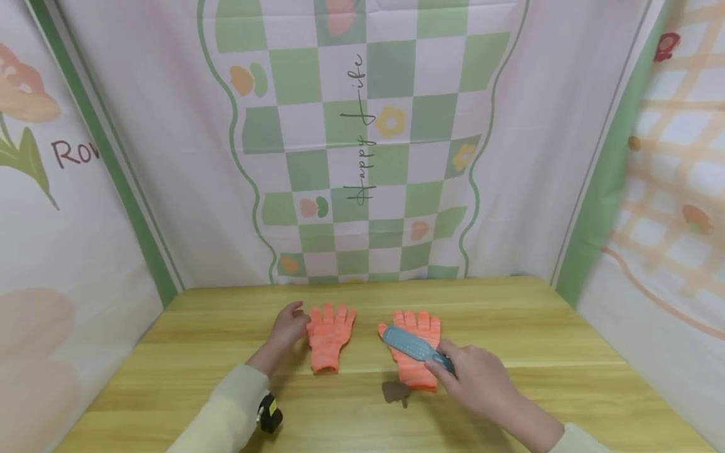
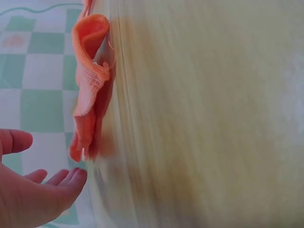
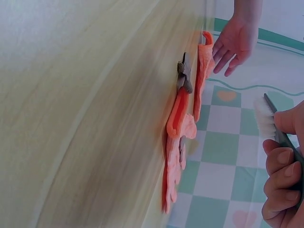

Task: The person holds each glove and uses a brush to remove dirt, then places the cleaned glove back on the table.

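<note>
Two orange knit gloves lie flat on the wooden table, fingers pointing away: a left glove (image 1: pixel 327 340) and a right glove (image 1: pixel 416 371). My right hand (image 1: pixel 481 380) grips the dark handle of a brush (image 1: pixel 410 343) above the right glove. Its back is grey-blue, and white bristles (image 3: pixel 266 118) show in the right wrist view. My left hand (image 1: pixel 290 327) is beside the left glove's outer edge, fingers loosely bent and holding nothing; whether it touches the glove I cannot tell. Near the right glove's cuff lies a small dark brown piece (image 1: pixel 395 392) of unclear kind.
The wooden table (image 1: pixel 226 314) reaches back to a hanging checked cloth (image 1: pixel 391 189). Printed curtains (image 1: pixel 668 207) close in both sides. A small black device (image 1: pixel 269 414) is strapped at my left wrist.
</note>
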### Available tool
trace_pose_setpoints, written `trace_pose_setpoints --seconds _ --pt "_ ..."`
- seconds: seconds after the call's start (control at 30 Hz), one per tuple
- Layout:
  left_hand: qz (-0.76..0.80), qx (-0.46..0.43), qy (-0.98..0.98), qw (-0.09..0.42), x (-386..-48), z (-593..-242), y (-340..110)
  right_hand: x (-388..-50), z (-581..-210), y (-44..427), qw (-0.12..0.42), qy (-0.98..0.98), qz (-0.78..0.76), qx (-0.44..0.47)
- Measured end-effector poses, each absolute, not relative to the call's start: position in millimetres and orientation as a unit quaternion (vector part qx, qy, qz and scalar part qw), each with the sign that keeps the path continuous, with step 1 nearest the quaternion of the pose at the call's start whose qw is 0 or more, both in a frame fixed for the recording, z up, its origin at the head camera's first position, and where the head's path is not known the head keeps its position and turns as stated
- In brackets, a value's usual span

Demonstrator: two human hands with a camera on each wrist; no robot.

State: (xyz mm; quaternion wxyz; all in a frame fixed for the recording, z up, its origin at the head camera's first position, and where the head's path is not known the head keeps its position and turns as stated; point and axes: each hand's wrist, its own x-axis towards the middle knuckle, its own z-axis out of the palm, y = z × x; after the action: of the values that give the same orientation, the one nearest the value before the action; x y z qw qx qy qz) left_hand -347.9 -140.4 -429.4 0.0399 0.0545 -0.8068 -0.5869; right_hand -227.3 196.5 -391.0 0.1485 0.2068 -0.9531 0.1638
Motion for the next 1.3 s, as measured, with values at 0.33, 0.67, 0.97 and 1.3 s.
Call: trace_pose_setpoints --seconds 0.33,0.67,0.97,1.3 --pt "-0.592 0.052 -0.8 0.084 -343 -420 -136 -227 -388 204 0.16 -0.953 0.16 0.201" --pt "-0.617 0.004 -0.785 0.053 -334 -411 -115 -227 -389 215 0.165 -0.956 0.153 0.187" --pt "-0.636 -0.037 -0.771 -0.001 -327 -413 -87 -227 -389 226 0.175 -0.958 0.148 0.172" --pt "-0.662 -0.027 -0.742 -0.096 -328 -416 -64 -227 -388 239 0.179 -0.961 0.144 0.152"
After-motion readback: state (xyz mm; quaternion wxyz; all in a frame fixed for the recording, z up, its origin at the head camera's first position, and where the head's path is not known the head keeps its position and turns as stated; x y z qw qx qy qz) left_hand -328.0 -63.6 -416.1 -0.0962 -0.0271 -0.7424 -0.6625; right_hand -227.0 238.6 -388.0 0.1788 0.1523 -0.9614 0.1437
